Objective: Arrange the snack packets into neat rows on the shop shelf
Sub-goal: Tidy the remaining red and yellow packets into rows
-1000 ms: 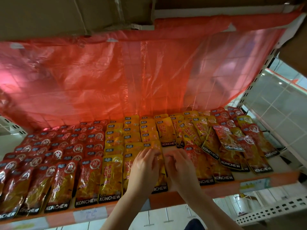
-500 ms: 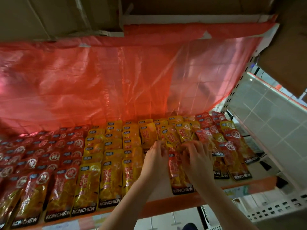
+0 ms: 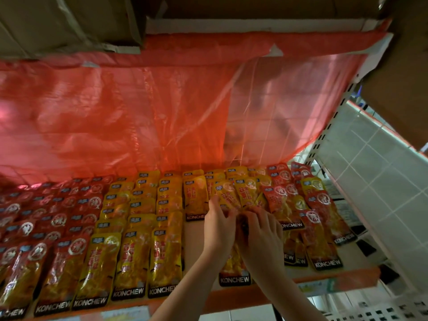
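Red plastic sheeting [image 3: 115,117] backs the shop shelf [image 3: 335,278]; both hands, left hand [image 3: 218,224] and right hand [image 3: 260,236], have moved deeper since before, fingers gripping jumbled yellow snack packets [image 3: 228,196] mid-shelf.

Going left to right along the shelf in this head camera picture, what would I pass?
Neat red packets → neat yellow packets → bare strip of shelf → left hand → right hand, both on jumbled yellow packets → untidy mixed packets → white tiled wall.
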Demonstrator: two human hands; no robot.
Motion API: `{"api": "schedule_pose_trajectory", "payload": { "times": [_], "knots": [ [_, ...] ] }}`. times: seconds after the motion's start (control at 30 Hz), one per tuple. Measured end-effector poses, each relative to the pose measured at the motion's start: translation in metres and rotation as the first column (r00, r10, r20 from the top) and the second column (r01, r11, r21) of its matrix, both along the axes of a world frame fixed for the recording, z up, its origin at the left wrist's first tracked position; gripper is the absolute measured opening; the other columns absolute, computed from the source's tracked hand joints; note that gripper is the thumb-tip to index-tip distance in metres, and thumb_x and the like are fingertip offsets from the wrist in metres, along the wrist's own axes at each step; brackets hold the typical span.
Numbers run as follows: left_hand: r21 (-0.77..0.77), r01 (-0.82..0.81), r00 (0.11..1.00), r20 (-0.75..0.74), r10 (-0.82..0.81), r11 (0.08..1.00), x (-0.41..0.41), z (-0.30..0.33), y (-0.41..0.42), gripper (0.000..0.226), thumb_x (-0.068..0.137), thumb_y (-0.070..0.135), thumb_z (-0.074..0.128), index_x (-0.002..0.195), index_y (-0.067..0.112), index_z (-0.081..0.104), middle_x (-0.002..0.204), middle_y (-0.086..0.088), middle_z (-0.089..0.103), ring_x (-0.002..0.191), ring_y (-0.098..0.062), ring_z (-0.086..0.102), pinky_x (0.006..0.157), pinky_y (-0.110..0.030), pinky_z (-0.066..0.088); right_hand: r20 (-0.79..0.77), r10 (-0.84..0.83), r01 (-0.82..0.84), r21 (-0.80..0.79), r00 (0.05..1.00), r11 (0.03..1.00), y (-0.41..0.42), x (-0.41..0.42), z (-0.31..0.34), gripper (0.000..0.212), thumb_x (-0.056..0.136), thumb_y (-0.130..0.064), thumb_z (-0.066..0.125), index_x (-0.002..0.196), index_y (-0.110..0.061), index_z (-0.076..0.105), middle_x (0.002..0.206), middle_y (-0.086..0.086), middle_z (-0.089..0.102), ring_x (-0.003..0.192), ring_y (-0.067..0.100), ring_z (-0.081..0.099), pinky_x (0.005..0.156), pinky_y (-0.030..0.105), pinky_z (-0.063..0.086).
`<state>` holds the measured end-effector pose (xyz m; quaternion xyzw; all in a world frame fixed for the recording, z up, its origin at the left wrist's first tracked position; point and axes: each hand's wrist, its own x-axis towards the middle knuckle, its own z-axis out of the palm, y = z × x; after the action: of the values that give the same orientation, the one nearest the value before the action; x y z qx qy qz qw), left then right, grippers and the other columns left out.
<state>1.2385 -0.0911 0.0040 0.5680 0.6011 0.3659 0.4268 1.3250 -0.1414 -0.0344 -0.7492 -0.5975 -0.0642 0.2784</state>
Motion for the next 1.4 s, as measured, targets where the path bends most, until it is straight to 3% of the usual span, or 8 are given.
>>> {"api": "schedule_pose_trajectory", "payload": {
  "times": [0.27,0.63,0.7,0.8,0.9,1.0,1.1,1.4],
  "knots": [
    [-0.018,-0.012,0.999,-0.039,0.011,1.000,0.004,0.001,0.005,0.005,0.091,0.021,0.057,0.092,0.018,0.054,0.078,0.008,0.059,0.067,-0.008,0.058,0.050,-0.014,0.044,-0.068,0.013,-0.009,0.059,0.998,0.998,0.001,0.001,-0.002,0.035,0.088,-0.045,0.041,0.101,-0.019,0.061,0.113,-0.004,0.059,0.105,0.018,0.052,0.089,0.033,0.037],
    [0.058,-0.117,0.971,0.216,0.102,0.991,-0.037,0.020,0.002,0.012,0.093,0.007,0.050,0.087,0.018,0.051,0.065,0.001,0.054,0.037,-0.001,0.035,0.036,-0.014,0.026,-0.172,0.039,-0.016,0.132,0.984,0.991,0.002,0.000,0.003,0.034,0.088,-0.034,0.039,0.098,-0.014,0.063,0.099,-0.001,0.062,0.096,0.021,0.055,0.082,0.035,0.044],
    [0.079,-0.108,0.975,0.205,0.089,0.991,-0.048,0.018,0.004,0.010,0.093,0.007,0.050,0.091,0.017,0.052,0.066,0.001,0.057,0.042,-0.005,0.041,0.039,-0.018,0.031,-0.260,0.143,-0.091,0.199,0.955,0.976,0.004,-0.006,0.010,0.033,0.091,-0.033,0.040,0.103,-0.011,0.061,0.098,-0.002,0.059,0.093,0.015,0.052,0.080,0.030,0.045],
    [0.066,-0.036,0.977,0.213,0.021,0.997,-0.059,0.016,0.003,0.010,0.094,0.008,0.049,0.099,0.015,0.054,0.079,-0.012,0.064,0.064,-0.037,0.056,0.055,-0.045,0.050,-0.475,0.282,-0.218,0.186,0.834,0.958,0.013,-0.020,0.023,0.039,0.096,-0.042,0.043,0.123,-0.014,0.049,0.103,-0.009,0.056,0.091,0.004,0.056,0.074,0.021,0.049],
    [0.042,0.052,0.978,0.200,-0.060,0.998,-0.070,0.016,0.001,0.014,0.095,0.005,0.047,0.101,0.016,0.054,0.092,-0.007,0.066,0.081,-0.022,0.066,0.067,-0.034,0.057,-0.632,0.349,-0.345,0.135,0.692,0.929,0.024,-0.033,0.033,0.050,0.090,-0.036,0.049,0.134,-0.016,0.038,0.108,-0.007,0.060,0.092,-0.001,0.062,0.072,0.019,0.054],
    [0.050,0.077,0.991,0.102,-0.082,0.996,-0.083,0.013,0.005,0.023,0.095,0.006,0.047,0.116,0.008,0.056,0.107,-0.003,0.064,0.097,-0.013,0.063,0.074,-0.020,0.055,-0.529,0.396,-0.376,0.150,0.750,0.914,0.036,-0.041,0.038,0.040,0.092,-0.017,0.057,0.130,-0.016,0.046,0.120,-0.009,0.056,0.107,0.001,0.057,0.086,0.019,0.050],
    [0.176,0.052,0.980,-0.198,-0.016,0.983,-0.098,0.010,0.008,0.030,0.093,0.008,0.049,0.120,0.015,0.059,0.112,0.005,0.060,0.103,-0.010,0.056,0.078,-0.014,0.045,-0.427,0.370,-0.351,0.127,0.825,0.928,0.047,-0.046,0.038,0.025,0.091,-0.015,0.060,0.116,-0.016,0.059,0.110,-0.012,0.061,0.102,0.002,0.057,0.087,0.019,0.048],
    [0.334,0.120,0.859,-0.507,0.071,0.935,-0.127,-0.013,0.007,0.035,0.092,0.028,0.044,0.121,0.015,0.060,0.114,-0.001,0.061,0.108,-0.024,0.050,0.088,-0.040,0.046,-0.301,0.298,-0.369,-0.213,0.906,0.905,0.067,-0.069,0.030,0.030,0.092,-0.013,0.054,0.122,-0.015,0.054,0.113,0.004,0.058,0.099,0.017,0.057,0.080,0.022,0.044]
  ]
}}
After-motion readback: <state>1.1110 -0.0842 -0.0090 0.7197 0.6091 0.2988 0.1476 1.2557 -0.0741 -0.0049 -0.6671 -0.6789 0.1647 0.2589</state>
